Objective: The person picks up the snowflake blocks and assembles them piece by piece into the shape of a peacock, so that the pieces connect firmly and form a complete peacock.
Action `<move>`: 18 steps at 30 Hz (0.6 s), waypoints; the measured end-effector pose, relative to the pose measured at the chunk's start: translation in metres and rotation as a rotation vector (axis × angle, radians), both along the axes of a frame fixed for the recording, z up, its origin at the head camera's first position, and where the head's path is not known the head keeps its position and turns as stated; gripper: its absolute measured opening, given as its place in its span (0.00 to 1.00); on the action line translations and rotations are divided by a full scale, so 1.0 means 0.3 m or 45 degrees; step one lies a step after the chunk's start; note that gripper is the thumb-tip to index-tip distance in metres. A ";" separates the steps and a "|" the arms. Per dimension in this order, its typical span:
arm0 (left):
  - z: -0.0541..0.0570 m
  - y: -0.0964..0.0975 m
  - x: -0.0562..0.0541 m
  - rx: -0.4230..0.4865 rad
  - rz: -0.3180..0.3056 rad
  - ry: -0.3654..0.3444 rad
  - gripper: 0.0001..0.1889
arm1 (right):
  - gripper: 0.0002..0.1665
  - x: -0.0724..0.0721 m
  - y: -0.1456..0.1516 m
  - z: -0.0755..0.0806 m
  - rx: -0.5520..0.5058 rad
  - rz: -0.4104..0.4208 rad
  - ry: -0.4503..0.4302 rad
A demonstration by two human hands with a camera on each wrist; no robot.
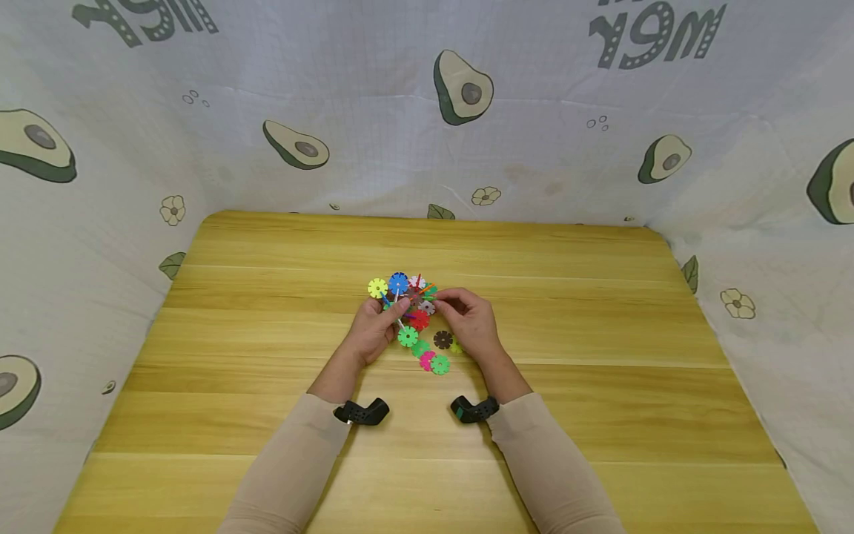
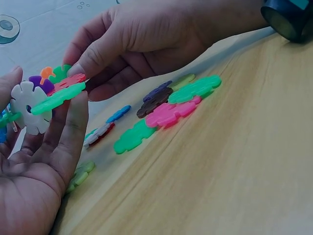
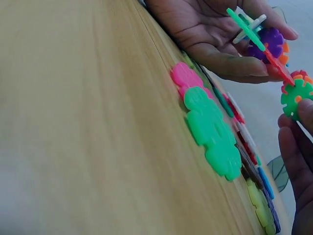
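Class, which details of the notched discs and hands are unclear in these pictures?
Left wrist view: the left edge crops the held cluster of colourful notched plastic discs.
Left wrist view: a green notched disc partly covers a pink notched disc.
Head view: the left hand hides part of the cluster; its joins are too small.
Right wrist view: the right edge crops the right hand.

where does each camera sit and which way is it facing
Head: on the person's head, facing forward and down over the table; left hand, right hand and sleeves show.
Left wrist: on the left wrist, facing along the left palm; that hand shows at lower left, the right one at the top.
Right wrist: on the right wrist, facing its fingers at the right edge; the left hand shows above.
Both wrist views share the joined discs and loose discs.
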State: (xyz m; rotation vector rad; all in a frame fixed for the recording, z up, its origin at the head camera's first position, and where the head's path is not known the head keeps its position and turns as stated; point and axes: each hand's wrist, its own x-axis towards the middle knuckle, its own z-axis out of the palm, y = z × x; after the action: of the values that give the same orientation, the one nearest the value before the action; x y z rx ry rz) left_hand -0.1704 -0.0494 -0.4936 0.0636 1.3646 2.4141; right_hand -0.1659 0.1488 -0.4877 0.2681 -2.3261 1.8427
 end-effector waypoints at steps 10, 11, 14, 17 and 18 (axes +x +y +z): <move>-0.001 0.001 0.001 -0.143 0.018 0.044 0.16 | 0.05 0.002 -0.009 -0.001 0.062 -0.002 0.080; -0.001 0.001 0.001 -0.153 0.023 0.046 0.16 | 0.05 0.002 -0.010 -0.001 0.065 -0.003 0.080; -0.002 0.002 0.001 -0.150 0.032 0.043 0.16 | 0.05 0.001 -0.009 -0.001 0.052 -0.001 0.058; -0.002 0.005 0.003 -0.095 0.024 0.036 0.16 | 0.10 -0.004 0.002 -0.006 0.054 0.004 0.018; -0.003 0.005 0.003 -0.074 0.022 0.035 0.16 | 0.11 -0.006 0.008 -0.007 0.056 0.001 0.002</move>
State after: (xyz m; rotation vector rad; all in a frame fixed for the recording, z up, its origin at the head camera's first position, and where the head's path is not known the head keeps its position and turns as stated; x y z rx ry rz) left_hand -0.1696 -0.0480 -0.4947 0.0704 1.4518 2.3945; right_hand -0.1676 0.1514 -0.4899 0.2763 -2.3678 1.7932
